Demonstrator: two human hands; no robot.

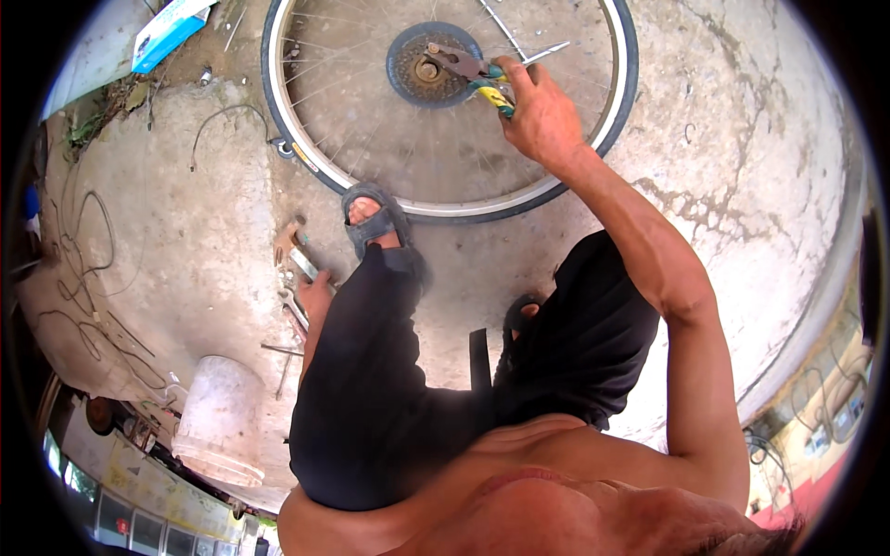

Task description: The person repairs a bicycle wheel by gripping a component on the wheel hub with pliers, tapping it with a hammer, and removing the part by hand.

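A bicycle wheel [619,102] lies flat on the concrete, with a rusty sprocket cluster [408,74] around its hub. My right hand [542,116] grips pliers [464,65] with yellow and green handles, their rusty jaws at the hub. A silver L-shaped tool [510,37] rests over the spokes. Low on the left, beside my leg, my left hand [317,295] is closed on a hammer [301,255]. An open-ended spanner [289,298] and other thin metal tools [281,371] lie next to that hand.
My sandalled left foot [375,218] is at the wheel's near rim. A dirty white bucket [221,417] stands at the lower left. Loose wires [88,269] lie along the left side, and a blue-and-white box [167,37] sits at the upper left.
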